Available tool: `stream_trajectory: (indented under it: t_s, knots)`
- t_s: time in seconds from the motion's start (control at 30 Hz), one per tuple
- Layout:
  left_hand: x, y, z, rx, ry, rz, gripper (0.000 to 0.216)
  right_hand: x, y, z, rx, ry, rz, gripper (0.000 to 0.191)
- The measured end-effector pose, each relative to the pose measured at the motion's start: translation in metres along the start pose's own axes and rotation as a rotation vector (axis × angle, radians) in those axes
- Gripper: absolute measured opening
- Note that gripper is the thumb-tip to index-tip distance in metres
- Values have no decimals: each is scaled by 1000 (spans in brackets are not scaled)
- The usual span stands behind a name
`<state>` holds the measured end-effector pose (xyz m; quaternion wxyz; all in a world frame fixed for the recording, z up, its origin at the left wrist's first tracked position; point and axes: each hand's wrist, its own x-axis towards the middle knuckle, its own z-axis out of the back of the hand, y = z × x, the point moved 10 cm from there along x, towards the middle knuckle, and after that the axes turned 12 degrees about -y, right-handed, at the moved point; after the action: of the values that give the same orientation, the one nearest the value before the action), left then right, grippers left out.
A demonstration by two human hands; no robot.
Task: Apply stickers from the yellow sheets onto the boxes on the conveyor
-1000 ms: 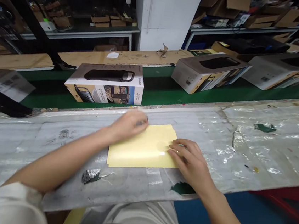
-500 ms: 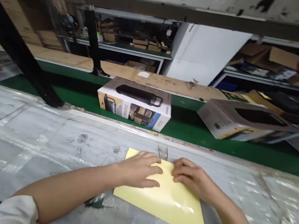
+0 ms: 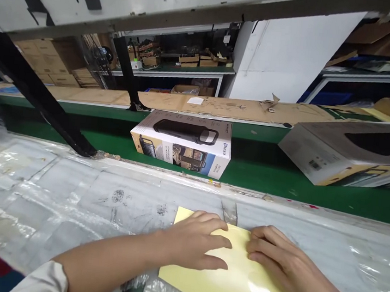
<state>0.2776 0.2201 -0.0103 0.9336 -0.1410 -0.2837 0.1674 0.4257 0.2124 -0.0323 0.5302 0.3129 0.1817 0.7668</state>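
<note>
A pale yellow glossy sheet lies flat on the plastic-covered workbench right in front of me. My left hand rests palm down on the sheet's far left part, fingers stretched out. My right hand presses on the sheet's far right part with its fingers curled against the paper; whether they pinch anything is unclear. The two hands almost touch at the sheet's far edge.
Beyond the bench runs a green conveyor belt carrying a printed speaker box straight ahead and a second box to the right. A black slanted post rises at the left. Shelves with cardboard stand behind.
My view has lifted and swung left, so the sheet and hands now sit low in the picture. My left hand slid from the sheet's far corner onto it, close beside my right hand.
</note>
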Motion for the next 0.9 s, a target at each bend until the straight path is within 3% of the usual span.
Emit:
stream_trajectory:
  t_s: [0.17,0.37,0.6,0.8,0.9]
  knots:
    - [0,3,-1,-22,14,30,38,-4,-6,4,-16,31,-19,26]
    - [2,-1,5,-38,15,36,28,0,12,11,27,42,-21,21]
    - [6,-9,4,95,50,-51,24,6,13,27,320,-29,-136,16]
    - [2,-17,-6,155,112,-119,24,3,-11,76,868,-294,-237,26]
    - [16,-19,-6,68,207,-93,12,-3,-28,107,936,-478,-282,22]
